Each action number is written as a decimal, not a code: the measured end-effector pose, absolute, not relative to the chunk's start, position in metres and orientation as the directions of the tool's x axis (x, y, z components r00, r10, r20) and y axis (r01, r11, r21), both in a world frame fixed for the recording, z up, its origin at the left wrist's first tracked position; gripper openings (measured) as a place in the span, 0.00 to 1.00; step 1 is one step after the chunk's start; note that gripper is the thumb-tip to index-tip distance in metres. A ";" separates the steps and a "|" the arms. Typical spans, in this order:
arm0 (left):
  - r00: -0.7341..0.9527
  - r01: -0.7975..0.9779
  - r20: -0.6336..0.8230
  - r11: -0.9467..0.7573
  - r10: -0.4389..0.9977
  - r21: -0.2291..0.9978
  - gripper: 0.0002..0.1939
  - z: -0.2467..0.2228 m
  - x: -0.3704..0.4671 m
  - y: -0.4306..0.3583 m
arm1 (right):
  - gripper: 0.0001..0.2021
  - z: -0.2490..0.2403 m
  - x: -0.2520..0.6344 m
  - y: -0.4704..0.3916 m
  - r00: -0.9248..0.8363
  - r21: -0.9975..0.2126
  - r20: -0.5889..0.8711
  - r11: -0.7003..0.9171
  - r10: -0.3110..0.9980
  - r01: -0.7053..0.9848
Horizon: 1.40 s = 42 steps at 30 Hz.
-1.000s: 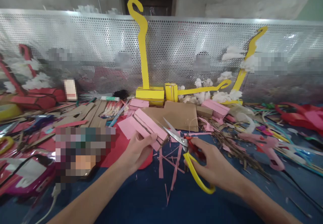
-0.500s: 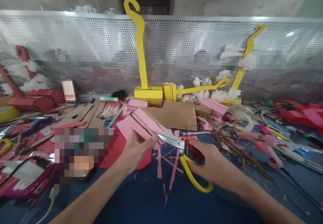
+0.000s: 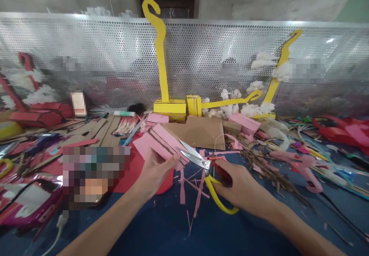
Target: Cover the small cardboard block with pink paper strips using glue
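My left hand point(image 3: 157, 171) pinches a pink paper-covered cardboard piece point(image 3: 165, 142) with brown edges showing along it, tilted above the table. In my right hand point(image 3: 235, 183) is a pair of scissors point(image 3: 220, 198) with one yellow and one red handle loop. The scissor blades point up and left, a little apart, with their tips over the right edge of the pink piece. Thin pink paper strips point(image 3: 182, 188) lie on the blue table below the blades. A red paper sheet point(image 3: 129, 171) lies under and beside my left hand.
Yellow hook-shaped models point(image 3: 161, 56) stand behind, against a perforated metal panel point(image 3: 196, 56). A brown cardboard sheet point(image 3: 204, 131) lies just beyond the scissors. To the right are a pink glue gun point(image 3: 305, 167) with a cord and a heap of brown scraps point(image 3: 271, 171).
The scissor blades have drawn closer together, and the yellow loop has moved up and left with my right hand's fingers. My left hand and the pink piece have barely moved.
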<state>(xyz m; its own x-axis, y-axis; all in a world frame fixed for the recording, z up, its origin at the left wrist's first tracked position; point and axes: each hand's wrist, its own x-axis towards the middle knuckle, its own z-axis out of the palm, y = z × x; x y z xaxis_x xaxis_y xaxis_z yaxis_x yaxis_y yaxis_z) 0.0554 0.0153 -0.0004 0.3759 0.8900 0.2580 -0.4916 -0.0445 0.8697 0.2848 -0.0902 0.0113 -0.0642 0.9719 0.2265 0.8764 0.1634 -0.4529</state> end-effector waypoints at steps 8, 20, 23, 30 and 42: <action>0.371 -0.506 0.270 -0.050 0.889 0.861 0.21 -0.001 0.055 0.016 | 0.10 0.014 0.282 -0.090 -0.066 -0.455 0.260 0.183 0.963 0.872; 0.352 -0.515 0.251 -0.037 0.902 0.856 0.31 -0.003 0.054 0.018 | 0.17 0.010 0.289 -0.092 -0.112 -0.369 0.288 0.218 0.951 0.904; 0.360 -0.513 0.270 -0.052 0.893 0.857 0.30 -0.004 0.053 0.019 | 0.17 0.011 0.289 -0.092 -0.115 -0.363 0.284 0.218 0.952 0.906; 0.353 -0.515 0.269 -0.055 0.896 0.856 0.30 -0.004 0.054 0.020 | 0.10 0.015 0.288 -0.093 -0.116 -0.431 0.225 0.205 0.967 0.879; 0.354 -0.536 0.266 -0.038 0.897 0.843 0.32 -0.003 0.054 0.018 | 0.06 0.006 0.293 -0.087 -0.086 -0.451 0.194 0.167 0.977 0.877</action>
